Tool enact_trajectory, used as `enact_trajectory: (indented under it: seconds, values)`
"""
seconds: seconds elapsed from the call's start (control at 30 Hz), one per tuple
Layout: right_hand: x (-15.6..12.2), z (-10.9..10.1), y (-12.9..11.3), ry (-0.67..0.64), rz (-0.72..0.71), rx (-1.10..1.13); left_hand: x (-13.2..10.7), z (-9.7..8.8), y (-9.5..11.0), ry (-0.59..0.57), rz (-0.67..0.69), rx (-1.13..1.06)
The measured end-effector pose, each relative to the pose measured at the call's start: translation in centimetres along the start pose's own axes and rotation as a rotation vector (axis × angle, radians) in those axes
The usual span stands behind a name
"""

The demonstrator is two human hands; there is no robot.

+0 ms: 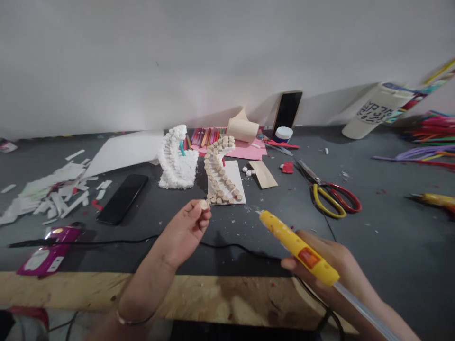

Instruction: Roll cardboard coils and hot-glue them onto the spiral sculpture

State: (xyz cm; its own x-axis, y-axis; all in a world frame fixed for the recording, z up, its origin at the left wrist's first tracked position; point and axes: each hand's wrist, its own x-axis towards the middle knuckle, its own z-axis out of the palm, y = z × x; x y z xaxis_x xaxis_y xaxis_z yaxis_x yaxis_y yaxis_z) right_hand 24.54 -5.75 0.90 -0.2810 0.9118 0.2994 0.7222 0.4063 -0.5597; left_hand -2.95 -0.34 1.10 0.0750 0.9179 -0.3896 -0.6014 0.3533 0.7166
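My left hand (186,229) is raised over the near part of the dark table and pinches a small round tan disc (203,204) between its fingertips. My right hand (332,265) grips a yellow hot glue gun (296,246), its nozzle pointing up and left toward the disc, a short gap away. Just behind the disc stands a curved spiral model made of the same tan discs (220,173) on a white card. Left of it stands a similar white foam spiral (176,158).
A black phone (122,198) lies flat at left, beside white paper scraps (53,189) and a magenta packet (50,251). Red and yellow scissors (334,194) lie at right. Coloured sticks (432,142), a leaning phone (287,110), a paper roll (242,129) and a black cable (106,240) are around.
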Motion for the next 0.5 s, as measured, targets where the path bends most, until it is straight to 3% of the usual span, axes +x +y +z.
enact_trajectory:
  seconds: [0.2, 0.33, 0.5]
  values:
    - [1.7, 0.4, 4.0, -0.018, -0.039, -0.214, 4.2, -2.5, 3.1, 0.029, 0.232, 0.578]
    - [2.4, 1.7, 6.3, -0.053, -0.001, -0.293, 7.3, -3.3, 3.1, -0.038, 0.311, 0.993]
    - [3.2, 3.0, 8.3, -0.009, -0.001, -0.316, 9.1, -3.5, 2.9, -0.108, 0.351, 1.251]
